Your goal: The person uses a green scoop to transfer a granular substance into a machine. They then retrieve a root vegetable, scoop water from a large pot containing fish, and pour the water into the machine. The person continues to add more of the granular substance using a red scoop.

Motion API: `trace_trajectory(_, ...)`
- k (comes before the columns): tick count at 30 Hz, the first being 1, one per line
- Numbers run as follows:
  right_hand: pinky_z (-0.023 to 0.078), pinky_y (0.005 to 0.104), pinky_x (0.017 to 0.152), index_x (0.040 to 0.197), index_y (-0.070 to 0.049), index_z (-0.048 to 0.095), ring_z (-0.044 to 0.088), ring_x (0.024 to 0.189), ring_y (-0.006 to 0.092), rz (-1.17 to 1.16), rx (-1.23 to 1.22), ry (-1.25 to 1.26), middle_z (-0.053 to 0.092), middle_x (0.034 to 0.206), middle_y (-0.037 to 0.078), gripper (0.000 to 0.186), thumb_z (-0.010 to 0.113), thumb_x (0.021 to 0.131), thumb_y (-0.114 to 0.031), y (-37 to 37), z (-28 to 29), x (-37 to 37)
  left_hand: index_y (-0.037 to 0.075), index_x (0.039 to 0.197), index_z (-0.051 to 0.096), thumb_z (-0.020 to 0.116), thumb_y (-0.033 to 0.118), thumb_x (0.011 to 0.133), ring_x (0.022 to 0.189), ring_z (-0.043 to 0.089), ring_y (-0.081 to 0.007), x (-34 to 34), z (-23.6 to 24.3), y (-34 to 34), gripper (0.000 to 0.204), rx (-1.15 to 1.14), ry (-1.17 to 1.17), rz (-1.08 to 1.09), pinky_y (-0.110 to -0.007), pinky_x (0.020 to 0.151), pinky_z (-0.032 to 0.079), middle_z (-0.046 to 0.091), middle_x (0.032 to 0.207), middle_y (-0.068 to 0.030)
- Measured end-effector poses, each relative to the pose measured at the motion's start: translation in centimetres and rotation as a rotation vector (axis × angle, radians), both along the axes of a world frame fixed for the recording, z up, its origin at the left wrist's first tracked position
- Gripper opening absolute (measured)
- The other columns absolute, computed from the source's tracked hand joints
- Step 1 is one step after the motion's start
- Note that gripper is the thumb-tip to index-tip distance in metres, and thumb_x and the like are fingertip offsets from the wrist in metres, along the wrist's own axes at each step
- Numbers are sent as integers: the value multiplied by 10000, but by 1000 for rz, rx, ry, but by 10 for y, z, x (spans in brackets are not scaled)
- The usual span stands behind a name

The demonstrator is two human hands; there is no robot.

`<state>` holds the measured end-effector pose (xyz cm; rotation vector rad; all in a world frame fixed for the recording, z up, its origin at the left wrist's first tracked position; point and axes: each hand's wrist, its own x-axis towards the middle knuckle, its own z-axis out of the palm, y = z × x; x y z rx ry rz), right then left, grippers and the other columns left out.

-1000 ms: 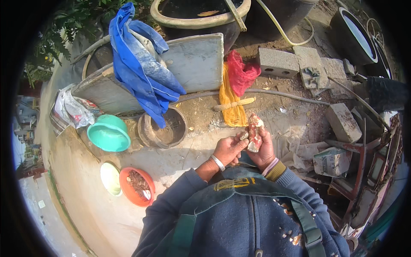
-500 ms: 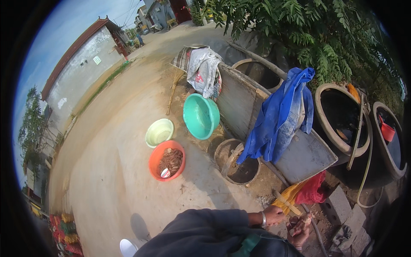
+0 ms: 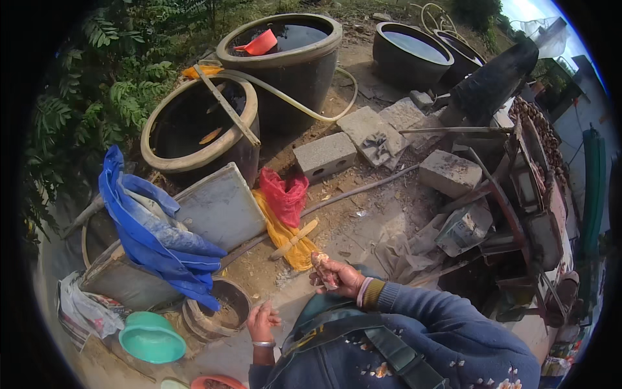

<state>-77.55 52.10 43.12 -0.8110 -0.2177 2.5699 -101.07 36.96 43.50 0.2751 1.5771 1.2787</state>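
My right hand (image 3: 343,279) grips a lumpy, mottled red and whitish piece (image 3: 324,271), too indistinct to name. My left hand (image 3: 262,321) is lower and to the left, fingers loosely bent and apart, with nothing visible in them. It is beside a worn round tub (image 3: 236,301). Above my hands a yellow mesh bag (image 3: 295,253) lies with a pale stick (image 3: 291,241) across it, and a red mesh bag (image 3: 285,198) sits just behind it.
Large water vats (image 3: 278,91), concrete blocks (image 3: 324,155) and a hose stand behind. A blue cloth (image 3: 155,233) drapes a leaning board (image 3: 220,207). A turquoise basin (image 3: 149,337) and orange basin (image 3: 217,382) are lower left. Scrap frames (image 3: 518,214) crowd the right.
The view swung leftward, then back right toward the vats. My hands, together a second ago, are apart: the left has moved away leftward and lower, while the right keeps the mottled piece.
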Motion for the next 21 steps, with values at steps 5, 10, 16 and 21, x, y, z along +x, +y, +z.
trace_trajectory(5, 481, 431, 733, 854, -220, 538, 531, 691, 123, -400, -61, -270, 497, 645, -58, 202, 540, 878, -420, 21, -31, 84, 4, 1045, 549, 573, 239, 868, 505, 564, -169, -10, -25, 22, 296, -211, -18, -172, -299, 435, 490, 579, 742, -106)
trace_trajectory(10, 522, 426, 685, 985, -219, 568, 548, 747, 149, -860, -197, -588, 561, 810, -33, 264, 623, 816, -414, 50, -41, 233, -1, 1094, 536, 572, 240, 870, 568, 575, -174, 8, -55, 89, 332, -294, 35, -340, -306, 491, 515, 571, 821, -112)
trace_trajectory(16, 546, 415, 718, 1145, -133, 512, 628, 853, 269, -1481, 307, -700, 614, 984, 83, 435, 552, 876, -472, 137, 99, 530, -7, 1153, 520, 570, 242, 873, 644, 587, -180, 53, -64, 189, 378, -125, 86, -559, -315, 559, 545, 562, 915, -120)
trace_trajectory(21, 548, 441, 793, 1285, -39, 368, 605, 973, 361, -1601, 257, -1033, 520, 1185, 217, 606, 577, 877, -436, 184, 166, 644, 31, 1012, 556, 622, 319, 842, 467, 550, -146, 148, -24, 237, 341, -33, -89, -393, -270, 416, 474, 569, 654, -67)
